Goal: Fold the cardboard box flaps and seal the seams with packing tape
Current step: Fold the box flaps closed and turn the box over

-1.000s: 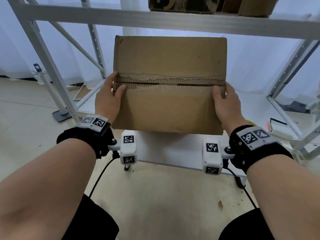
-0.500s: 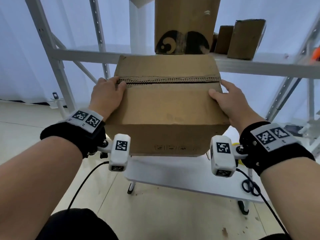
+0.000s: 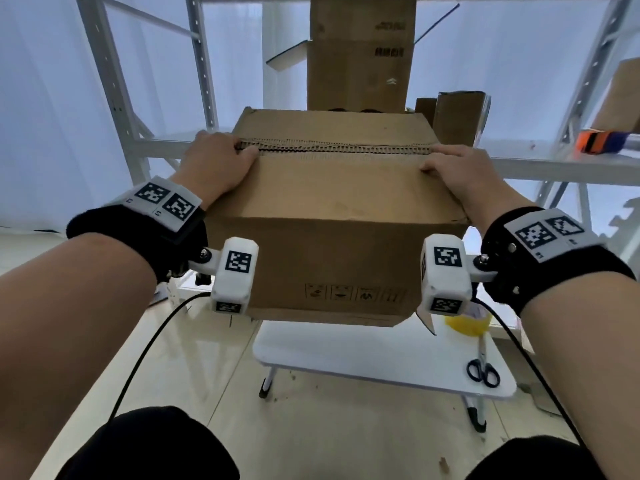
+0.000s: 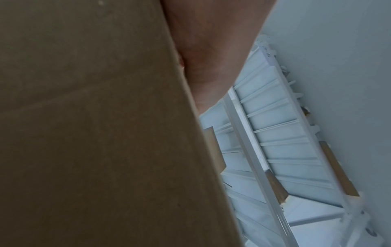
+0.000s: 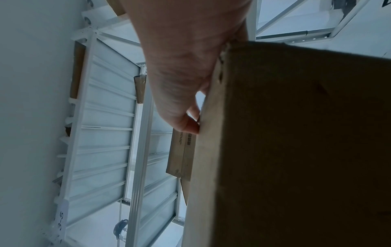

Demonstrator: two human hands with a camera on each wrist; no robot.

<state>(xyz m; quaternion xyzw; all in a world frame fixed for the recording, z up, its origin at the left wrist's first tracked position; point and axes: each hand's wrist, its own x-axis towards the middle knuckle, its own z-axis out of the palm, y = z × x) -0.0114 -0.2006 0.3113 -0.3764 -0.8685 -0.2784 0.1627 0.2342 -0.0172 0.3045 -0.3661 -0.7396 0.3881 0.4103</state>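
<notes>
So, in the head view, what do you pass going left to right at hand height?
Shelf upright → left hand → box → right hand → orange tool on the shelf.

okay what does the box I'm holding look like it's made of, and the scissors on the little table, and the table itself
Box: corrugated cardboard, matte brown; the fluted edge shows along the flap seam.
Scissors: dark handles, likely plastic; pale blades look like metal, though they are small in view.
Table: smooth white top, perhaps laminate or plastic; material uncertain.
</notes>
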